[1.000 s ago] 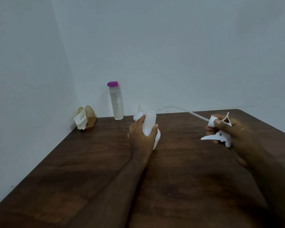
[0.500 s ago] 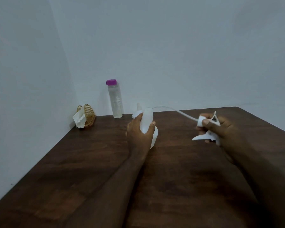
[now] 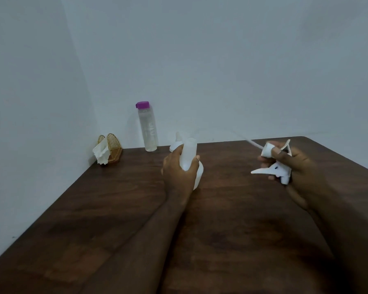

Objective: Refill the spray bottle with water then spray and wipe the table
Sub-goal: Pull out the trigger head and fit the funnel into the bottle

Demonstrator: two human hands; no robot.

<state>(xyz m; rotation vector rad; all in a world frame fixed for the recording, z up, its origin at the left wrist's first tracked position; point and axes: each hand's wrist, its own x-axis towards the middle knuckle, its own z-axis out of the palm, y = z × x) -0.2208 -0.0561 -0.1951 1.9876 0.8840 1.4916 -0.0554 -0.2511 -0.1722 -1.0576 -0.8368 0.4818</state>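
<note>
My left hand [image 3: 177, 174] grips the white spray bottle [image 3: 189, 155] by its neck; the bottle stands open-topped on the dark wooden table [image 3: 119, 209]. My right hand [image 3: 293, 164] holds the detached white spray head [image 3: 272, 169], whose trigger points left. The thin dip tube [image 3: 252, 143] runs up and left from the head and is clear of the bottle. A clear water bottle [image 3: 148, 130] with a purple cap stands upright at the back, near the wall.
A gold wire napkin holder [image 3: 112, 148] with white tissue [image 3: 101, 153] sits in the back left corner. Walls close off the table on the left and at the back. The table's right edge slants down at the far right.
The dip tube reached across to the bottle's mouth before; it now ends well short of it. My right hand ends up about where it was a second ago; my left hand stays on the bottle.
</note>
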